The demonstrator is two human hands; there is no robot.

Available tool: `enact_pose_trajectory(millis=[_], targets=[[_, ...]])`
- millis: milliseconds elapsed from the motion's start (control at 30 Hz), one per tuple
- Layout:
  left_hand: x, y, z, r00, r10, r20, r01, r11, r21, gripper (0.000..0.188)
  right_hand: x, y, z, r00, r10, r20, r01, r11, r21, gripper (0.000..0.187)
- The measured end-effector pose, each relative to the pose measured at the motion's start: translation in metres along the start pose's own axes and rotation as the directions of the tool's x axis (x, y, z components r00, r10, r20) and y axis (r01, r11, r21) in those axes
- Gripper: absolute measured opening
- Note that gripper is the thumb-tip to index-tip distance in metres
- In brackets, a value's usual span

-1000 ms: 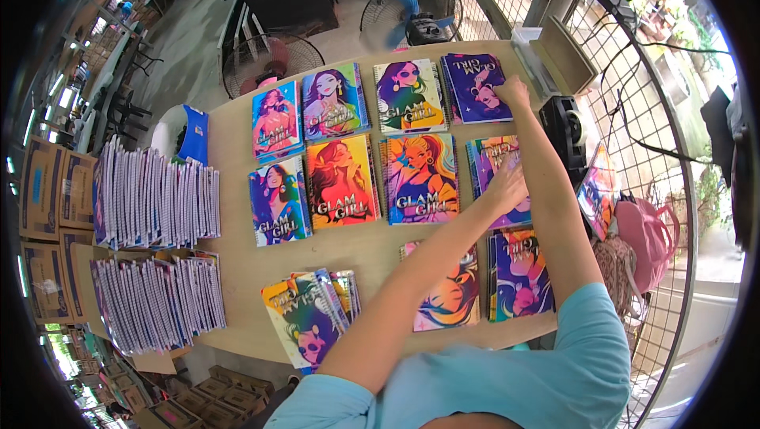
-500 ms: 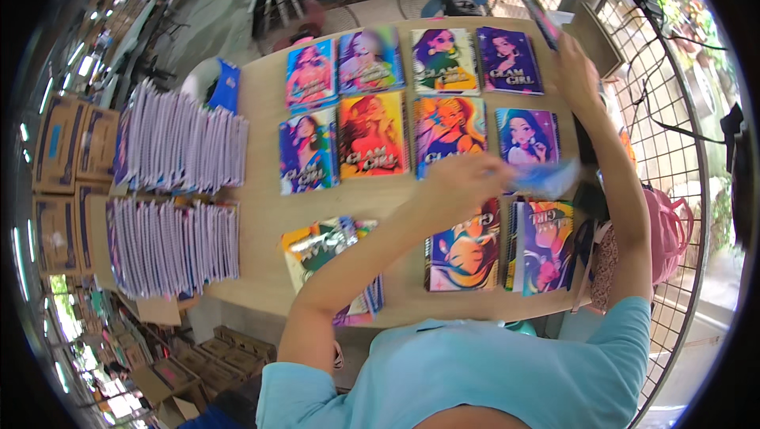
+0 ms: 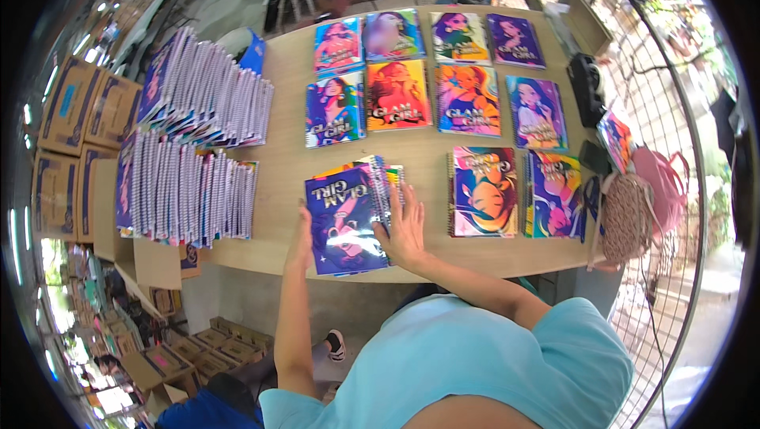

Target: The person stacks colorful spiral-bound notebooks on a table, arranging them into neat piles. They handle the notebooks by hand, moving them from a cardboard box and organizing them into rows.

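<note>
A spiral-bound notebook with a dark purple cover lies on top of a small, uneven pile near the front edge of the table. Its cover is turned upside down to me, and light glares off it. Parts of other colourful notebooks stick out beneath it at the top and right. My left hand rests flat along the pile's left edge, its fingers partly hidden. Against the spiral side, my right hand is spread open, fingers pointing away from me. The pile sits between both hands.
Several notebook piles stand in rows across the table, including a red-orange one and a tiger-striped one. Tall rows of spiral notebooks fill the left end. Cardboard boxes stand beyond. Bags hang at the right.
Both hands have come to the front pile, the left from mid-table with a blurred bluish item, the right from the far right. A purple notebook now tops the pile. The view has shifted.
</note>
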State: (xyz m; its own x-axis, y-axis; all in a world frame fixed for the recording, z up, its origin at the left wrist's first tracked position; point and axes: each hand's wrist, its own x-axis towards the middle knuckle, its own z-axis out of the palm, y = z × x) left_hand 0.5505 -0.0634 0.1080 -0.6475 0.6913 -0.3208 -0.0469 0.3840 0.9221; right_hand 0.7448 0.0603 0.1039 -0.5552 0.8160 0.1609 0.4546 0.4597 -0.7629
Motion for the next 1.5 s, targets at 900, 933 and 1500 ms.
enact_pose_trajectory(millis=[900, 933, 1500], targets=[[-0.033, 0.170, 0.167, 0.814, 0.462, 0.353, -0.574, 0.735, 0.362, 0.019, 0.011, 0.082, -0.290, 0.969, 0.069, -0.239, -0.129, 0.961, -0.246, 0.028], [-0.034, 0.163, 0.135, 0.821, 0.543, 0.177, -0.571, 0.776, 0.268, 0.024, 0.014, 0.066, -0.277, 0.956, 0.044, -0.289, -0.049, 0.999, -0.010, 0.032], [-0.006, 0.005, -0.002, 0.978, 0.116, -0.172, -0.096, 0.988, 0.121, 0.036, 0.046, -0.058, -0.108, 0.979, 0.016, 0.203, -0.188, 0.461, 0.867, 0.046]])
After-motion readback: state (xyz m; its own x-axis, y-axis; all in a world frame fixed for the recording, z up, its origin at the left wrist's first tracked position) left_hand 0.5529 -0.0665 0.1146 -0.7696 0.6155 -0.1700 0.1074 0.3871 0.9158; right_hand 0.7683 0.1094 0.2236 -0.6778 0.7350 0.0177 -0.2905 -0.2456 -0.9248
